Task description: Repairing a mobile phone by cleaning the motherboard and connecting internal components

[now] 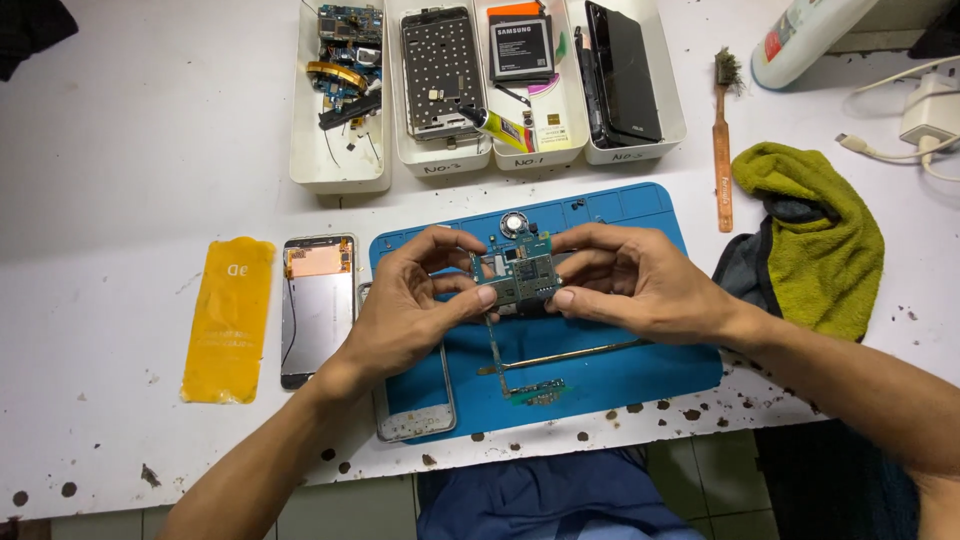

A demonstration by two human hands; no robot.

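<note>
Both hands meet over the blue mat [620,375], which lies on a white table [120,170] speckled with dark spots along its near edge. Between them is a small green circuit board [520,275], held just above the mat. The left hand [410,300] has its fingers curled, the thumb pressing the board's lower left edge and the fingertips at its upper left corner. The right hand [630,280] mirrors it, thumb under the lower right edge and fingers bent over the top right. Both hands are closed on the board in a pinch rather than a fist.

Below the board a thin ribbon strip [497,350] hangs down to a smaller green board piece [535,390] lying on the mat (whether the strip is joined to the held board cannot be made out). A slim metal tool [570,353] lies across the mat under the right hand.

A phone frame [415,410] sits partly under the left wrist, overlapping the mat's left edge. Just left of it lies a phone screen panel [318,310], and further left a yellow film sheet [230,320].

At the far edge stand four white trays [340,170] side by side, holding phone parts, a battery [521,48] and a black phone body [625,70]. To the right lie a brush [722,140] and a green towel [815,235].
</note>
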